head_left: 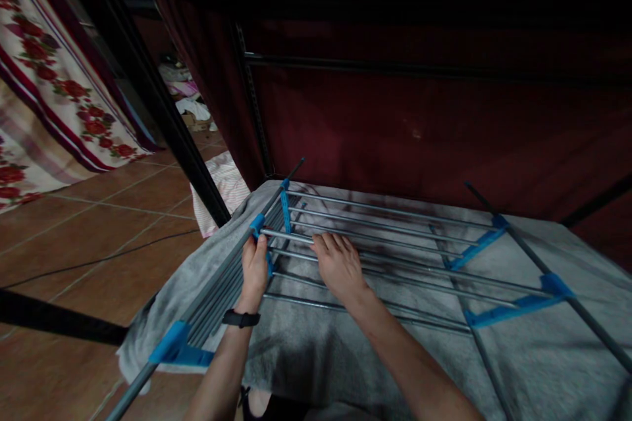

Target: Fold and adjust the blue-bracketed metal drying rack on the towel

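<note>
rack [428, 268] leaves bare cloth [608, 296] rightward; left fingers [249, 251] grip its left edge, right fingers [334, 244] curl over a rod [291, 235].

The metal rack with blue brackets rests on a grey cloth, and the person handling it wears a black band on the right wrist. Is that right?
Not quite: the head view shows the black band on the left wrist, not the right. The metal rack with blue brackets does rest on the grey cloth.
</note>
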The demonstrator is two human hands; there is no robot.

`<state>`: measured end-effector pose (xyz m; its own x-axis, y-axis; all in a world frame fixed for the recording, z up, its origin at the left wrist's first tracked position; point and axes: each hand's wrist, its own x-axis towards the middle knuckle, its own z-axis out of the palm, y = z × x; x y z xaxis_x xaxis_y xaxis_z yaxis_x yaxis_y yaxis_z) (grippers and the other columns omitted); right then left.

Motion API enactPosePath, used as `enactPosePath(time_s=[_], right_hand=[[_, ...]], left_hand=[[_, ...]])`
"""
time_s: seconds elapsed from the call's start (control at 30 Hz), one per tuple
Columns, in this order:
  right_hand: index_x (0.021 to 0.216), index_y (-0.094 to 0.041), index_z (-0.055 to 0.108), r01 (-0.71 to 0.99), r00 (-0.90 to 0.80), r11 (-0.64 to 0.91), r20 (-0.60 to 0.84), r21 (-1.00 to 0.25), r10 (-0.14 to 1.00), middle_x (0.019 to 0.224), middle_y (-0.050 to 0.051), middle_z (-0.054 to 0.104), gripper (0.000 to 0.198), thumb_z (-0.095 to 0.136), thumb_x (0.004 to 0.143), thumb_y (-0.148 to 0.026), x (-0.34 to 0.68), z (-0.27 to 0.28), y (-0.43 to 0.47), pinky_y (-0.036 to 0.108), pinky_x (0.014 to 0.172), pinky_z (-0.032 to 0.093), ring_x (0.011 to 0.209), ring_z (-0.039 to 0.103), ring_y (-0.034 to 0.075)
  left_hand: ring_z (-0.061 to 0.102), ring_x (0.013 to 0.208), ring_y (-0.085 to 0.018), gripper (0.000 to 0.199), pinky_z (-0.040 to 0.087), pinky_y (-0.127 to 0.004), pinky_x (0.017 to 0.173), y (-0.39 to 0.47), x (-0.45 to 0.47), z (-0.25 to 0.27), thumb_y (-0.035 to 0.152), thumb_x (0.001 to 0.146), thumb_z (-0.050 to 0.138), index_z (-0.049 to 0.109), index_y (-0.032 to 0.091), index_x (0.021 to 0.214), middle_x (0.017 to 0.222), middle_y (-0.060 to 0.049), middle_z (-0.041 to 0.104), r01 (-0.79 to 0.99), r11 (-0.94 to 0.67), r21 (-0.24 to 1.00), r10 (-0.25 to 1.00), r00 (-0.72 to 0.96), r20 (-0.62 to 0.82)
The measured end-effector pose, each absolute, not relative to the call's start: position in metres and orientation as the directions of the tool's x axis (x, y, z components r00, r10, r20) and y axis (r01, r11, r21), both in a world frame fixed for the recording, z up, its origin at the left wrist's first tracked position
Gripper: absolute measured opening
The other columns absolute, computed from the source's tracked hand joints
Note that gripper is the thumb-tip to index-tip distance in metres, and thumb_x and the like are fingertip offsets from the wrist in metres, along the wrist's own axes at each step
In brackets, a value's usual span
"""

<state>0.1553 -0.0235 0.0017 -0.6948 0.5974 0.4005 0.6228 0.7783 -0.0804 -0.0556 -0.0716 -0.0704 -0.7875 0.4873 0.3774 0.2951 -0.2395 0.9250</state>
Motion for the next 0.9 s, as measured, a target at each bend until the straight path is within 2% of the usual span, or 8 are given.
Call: enactPosePath(time_s=[0.1,0.27,0.33,0.57,0.73,0.9], right_hand=[[0.122,-0.023,0.067,0.619,-0.700,0.782,0.400,-0.074,0.592,0.116,0.008,0.071,0.031,0.039,0.110,-0.027,0.155,0.001,-0.022,0.035,0.094,0.046,0.105,0.062,0.021],[0.121,-0.022,0.067,0.610,-0.721,0.791,0.376,-0.053,0.582,0.115,0.009,0.071,0.033,0.036,0.111,-0.027,0.155,0.003,-0.020,0.035,0.093,0.047,0.105,0.063,0.022],[0.121,-0.022,0.067,0.600,-0.732,0.799,0.377,-0.039,0.567,0.116,0.009,0.071,0.034,0.035,0.111,-0.028,0.156,0.003,-0.019,0.035,0.093,0.047,0.105,0.063,0.021],[0.121,-0.022,0.067,0.575,-0.752,0.818,0.395,0.002,0.528,0.113,0.008,0.072,0.031,0.038,0.111,-0.028,0.159,0.001,-0.015,0.033,0.090,0.049,0.100,0.065,0.020],[0.115,-0.023,0.068,0.574,-0.749,0.818,0.436,0.049,0.499,0.109,0.006,0.072,0.026,0.043,0.110,-0.028,0.160,-0.002,-0.015,0.033,0.085,0.050,0.096,0.066,0.018],[0.112,-0.023,0.068,0.572,-0.737,0.817,0.481,0.071,0.474,0.104,0.005,0.072,0.023,0.045,0.109,-0.027,0.162,-0.004,-0.014,0.032,0.082,0.050,0.093,0.067,0.018]], left_hand=[[0.060,0.125,-0.031,0.042,0.037,-0.044,0.120,-0.070,-0.055,-0.071,0.058,0.085,0.069,0.068,0.024,0.109,0.116,-0.010,0.070,0.369,-0.217,0.904,0.460,-0.778,0.428],[0.063,0.094,-0.029,0.043,0.049,-0.043,0.101,-0.067,-0.053,-0.070,0.066,0.087,0.064,0.063,0.023,0.091,0.085,-0.006,0.063,0.394,-0.135,0.909,0.446,-0.796,0.411],[0.061,0.088,-0.028,0.044,0.051,-0.042,0.097,-0.066,-0.052,-0.071,0.068,0.087,0.063,0.060,0.024,0.084,0.079,-0.005,0.059,0.400,-0.114,0.909,0.435,-0.803,0.408],[0.063,0.098,-0.031,0.041,0.049,-0.045,0.103,-0.059,-0.052,-0.074,0.062,0.091,0.058,0.063,0.021,0.097,0.094,-0.010,0.066,0.442,-0.110,0.890,0.415,-0.793,0.446],[0.064,0.093,-0.030,0.037,0.050,-0.047,0.102,-0.054,-0.056,-0.082,0.055,0.091,0.052,0.062,0.020,0.093,0.089,-0.010,0.066,0.502,-0.059,0.863,0.390,-0.784,0.483],[0.066,0.104,-0.031,0.038,0.050,-0.048,0.106,-0.051,-0.058,-0.088,0.050,0.092,0.050,0.065,0.017,0.101,0.102,-0.014,0.071,0.539,-0.069,0.840,0.383,-0.763,0.521]])
